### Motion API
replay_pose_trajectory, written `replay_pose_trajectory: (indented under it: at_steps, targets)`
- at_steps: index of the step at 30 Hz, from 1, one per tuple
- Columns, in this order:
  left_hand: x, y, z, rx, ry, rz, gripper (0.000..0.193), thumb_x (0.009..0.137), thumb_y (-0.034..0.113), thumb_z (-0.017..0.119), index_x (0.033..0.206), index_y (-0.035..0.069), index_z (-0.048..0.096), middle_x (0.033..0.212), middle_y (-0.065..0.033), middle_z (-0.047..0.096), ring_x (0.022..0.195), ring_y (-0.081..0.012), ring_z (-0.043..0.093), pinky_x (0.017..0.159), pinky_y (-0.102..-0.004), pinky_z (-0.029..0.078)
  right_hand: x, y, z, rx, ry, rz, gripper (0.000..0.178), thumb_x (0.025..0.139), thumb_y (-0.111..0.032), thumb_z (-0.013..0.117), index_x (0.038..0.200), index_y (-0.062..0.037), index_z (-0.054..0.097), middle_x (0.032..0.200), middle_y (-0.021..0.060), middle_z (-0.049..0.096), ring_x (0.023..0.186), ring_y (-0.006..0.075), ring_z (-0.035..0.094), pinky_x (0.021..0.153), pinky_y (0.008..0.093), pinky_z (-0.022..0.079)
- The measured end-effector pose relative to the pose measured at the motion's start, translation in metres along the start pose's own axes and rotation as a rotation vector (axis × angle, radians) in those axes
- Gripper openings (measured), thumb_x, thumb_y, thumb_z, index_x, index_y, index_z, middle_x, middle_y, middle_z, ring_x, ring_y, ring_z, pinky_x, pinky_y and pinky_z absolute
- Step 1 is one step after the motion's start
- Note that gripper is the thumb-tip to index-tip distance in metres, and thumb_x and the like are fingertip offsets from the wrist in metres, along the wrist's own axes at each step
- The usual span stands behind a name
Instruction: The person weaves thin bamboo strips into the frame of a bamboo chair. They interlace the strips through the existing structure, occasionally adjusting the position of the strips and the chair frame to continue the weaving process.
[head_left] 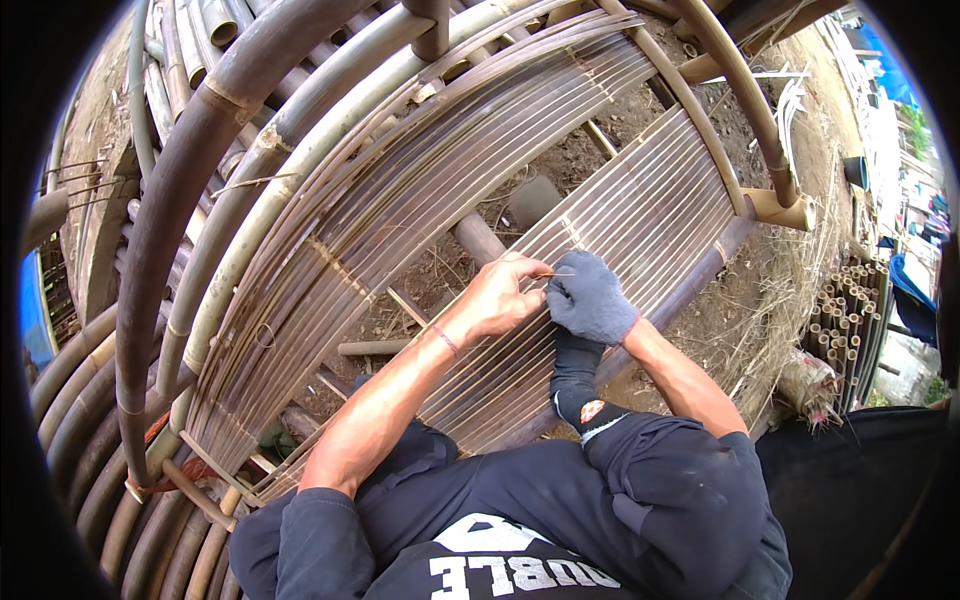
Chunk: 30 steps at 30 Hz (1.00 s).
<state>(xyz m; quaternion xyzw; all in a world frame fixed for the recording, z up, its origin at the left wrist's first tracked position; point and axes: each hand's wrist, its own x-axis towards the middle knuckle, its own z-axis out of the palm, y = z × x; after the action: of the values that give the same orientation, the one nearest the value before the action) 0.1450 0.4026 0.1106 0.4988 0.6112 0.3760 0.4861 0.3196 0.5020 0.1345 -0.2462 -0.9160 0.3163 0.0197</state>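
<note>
My left hand (498,298) is bare, its thumb and fingers pinched together. My right hand (590,298) wears a grey knitted glove and is closed beside it. A thin brown strip (563,274) runs between the two hands, and its full length is hidden by the fingers. Both hands are over a panel of narrow bamboo slats (650,195), close to a pale woven binding (572,232) that crosses the slats. My foot in a dark sock (578,365) rests on this panel just below the gloved hand.
A second slat panel (420,200) lies parallel on the far left, with bare soil (400,335) in the gap. Thick curved bamboo poles (190,190) arch over the left side. Bundled bamboo tubes (848,315) stand at right. A dark round stone-like lump (534,202) sits between the panels.
</note>
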Motion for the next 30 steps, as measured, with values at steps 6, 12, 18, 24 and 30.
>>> replay_pose_trajectory:
  at_steps: [6,12,18,24,30]
  targets:
    - [-0.001,0.016,-0.029,-0.272,-0.125,-0.305,0.023,0.09,0.021,0.074,0.098,0.0,0.073,0.083,0.001,0.068,0.078,-0.0069,0.057,0.072,-0.0272,0.05,0.017,-0.006,-0.025,0.459,-0.154,0.275,0.021,0.085,-0.02,0.066,0.093,-0.0014,0.071,0.089,0.0167,0.068,0.086,0.0299,0.068,0.076,0.0399,0.053]
    - [-0.005,0.017,-0.044,-0.616,0.0,-0.469,0.018,0.094,0.025,0.072,0.097,0.008,0.07,0.078,0.0057,0.061,0.059,0.001,0.041,0.049,-0.0178,0.03,0.009,0.007,-0.005,1.531,0.134,0.518,0.03,0.089,-0.009,0.061,0.115,0.0062,0.067,0.113,0.015,0.068,0.104,0.0249,0.067,0.097,0.0359,0.052]
    - [-0.01,0.018,-0.042,-0.828,0.056,-0.557,0.017,0.092,0.023,0.073,0.097,0.007,0.07,0.079,0.002,0.064,0.053,0.0,0.039,0.044,-0.0196,0.027,0.019,-0.031,0.001,1.005,0.102,0.519,0.029,0.091,-0.011,0.066,0.115,0.0038,0.068,0.112,0.0097,0.069,0.102,0.0177,0.064,0.093,0.0315,0.051]
    - [-0.011,0.02,-0.036,-0.69,0.107,-0.458,0.017,0.09,0.02,0.072,0.095,0.004,0.073,0.082,-0.0013,0.069,0.058,-0.0023,0.048,0.048,-0.0208,0.034,0.027,-0.031,0.003,0.901,0.155,0.425,0.02,0.09,-0.013,0.069,0.105,0.0,0.072,0.102,0.0078,0.07,0.096,0.0151,0.064,0.085,0.0297,0.052]
    - [-0.01,0.018,-0.037,-0.493,0.193,-0.373,0.017,0.09,0.017,0.071,0.091,0.0,0.073,0.084,-0.0043,0.07,0.074,-0.0075,0.06,0.067,-0.026,0.048,0.029,-0.029,0.001,0.616,0.057,0.42,0.02,0.092,-0.019,0.065,0.097,-0.0012,0.07,0.091,0.0078,0.067,0.084,0.0165,0.062,0.078,0.032,0.052]
